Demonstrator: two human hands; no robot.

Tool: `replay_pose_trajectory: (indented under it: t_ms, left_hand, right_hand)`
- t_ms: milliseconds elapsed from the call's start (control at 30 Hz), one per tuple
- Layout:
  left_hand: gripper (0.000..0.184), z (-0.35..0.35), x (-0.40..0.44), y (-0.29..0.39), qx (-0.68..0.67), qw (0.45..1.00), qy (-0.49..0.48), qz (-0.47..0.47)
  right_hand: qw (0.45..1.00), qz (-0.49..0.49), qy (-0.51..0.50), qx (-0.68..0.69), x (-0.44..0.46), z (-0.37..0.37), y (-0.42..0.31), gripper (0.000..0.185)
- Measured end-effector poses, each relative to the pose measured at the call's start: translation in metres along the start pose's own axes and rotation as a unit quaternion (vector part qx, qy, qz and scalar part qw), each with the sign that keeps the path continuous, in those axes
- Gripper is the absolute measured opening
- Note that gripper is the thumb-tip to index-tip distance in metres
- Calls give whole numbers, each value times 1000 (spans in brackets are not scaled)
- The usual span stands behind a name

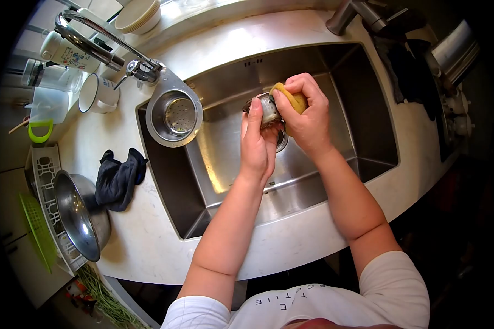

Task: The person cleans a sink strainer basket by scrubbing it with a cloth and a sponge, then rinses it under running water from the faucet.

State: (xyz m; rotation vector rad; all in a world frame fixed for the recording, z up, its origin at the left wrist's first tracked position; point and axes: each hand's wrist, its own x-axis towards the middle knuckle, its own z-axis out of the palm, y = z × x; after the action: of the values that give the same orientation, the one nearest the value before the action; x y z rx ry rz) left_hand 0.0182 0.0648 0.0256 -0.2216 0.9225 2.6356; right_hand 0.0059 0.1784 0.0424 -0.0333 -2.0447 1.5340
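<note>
Above the steel sink [225, 164], near its drain, my left hand [256, 145] is closed around a small metal strainer-like cup [269, 111] with holes in its side. A yellow sponge or cloth [295, 101] is gripped in my right hand [313, 118], pressed against the right end of the cup. The two hands nearly meet. Part of the cup is hidden behind my left fingers and the sponge.
A round strainer basket [181, 115] sits at the sink's left corner below the chrome faucet [85, 41]. Left of the sink are a dark cloth [118, 181], a metal bowl [82, 214] and a white mug [99, 94]. Stacked bowls [137, 16] stand behind.
</note>
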Motion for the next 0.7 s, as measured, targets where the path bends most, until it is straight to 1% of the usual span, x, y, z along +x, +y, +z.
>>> replay_pose_trajectory:
  t_ms: [67,100,167,200,267,300,367,400,433,500,533,567,600,633,700]
  left_hand:
    - [36,-2,-1,-2,-3,1000,-5,2]
    - [36,-3,-1,-1,-2,1000,-5,1]
    - [39,-3,-1,2,-22,999,-45,0]
    - [39,-1,0,2,-22,999,-46,0]
    - [35,5,-1,3,-13,1000,-1,-21]
    - [35,2,-1,2,-13,1000,0,-21]
    - [43,-7,-1,-2,-17,999,-38,-1]
    - [43,-7,-1,-1,-17,999,-38,0]
    - [43,-7,-1,2,-13,998,-57,5]
    - [43,-6,1,2,-8,997,-78,10]
    - [44,-5,1,-2,-2,999,-38,-11]
    - [45,-3,2,-5,4,999,2,-31]
    - [46,4,-3,-4,-15,999,20,-46]
    - [46,1,-3,-3,-15,999,22,-45]
    - [48,-7,-2,0,3,998,-55,-6]
  right_hand:
    - [998,64,-8,27,1,-1,-1,16]
    - [998,65,-8,27,2,-2,0,16]
    - [993,111,-9,32,2,-5,1,16]
    - [993,110,-8,32,2,-5,1,16]
    - [1000,10,-5,-1,0,-1,0,17]
    - [1000,11,-5,-1,0,-2,1,17]
    - [996,88,-7,30,2,-5,3,17]
    - [990,134,-16,33,2,-8,2,16]
    - [990,134,-15,34,2,-8,3,16]
    - [996,87,-5,-8,1,-6,2,16]
    - [996,87,-4,-8,0,-4,0,16]
    - [999,39,-6,-5,-1,-2,-4,15]
    - [1000,-8,-10,-1,-1,0,-7,15]
    - [1000,-7,-11,0,-1,-1,-5,15]
    - [993,109,-2,35,2,-5,3,15]
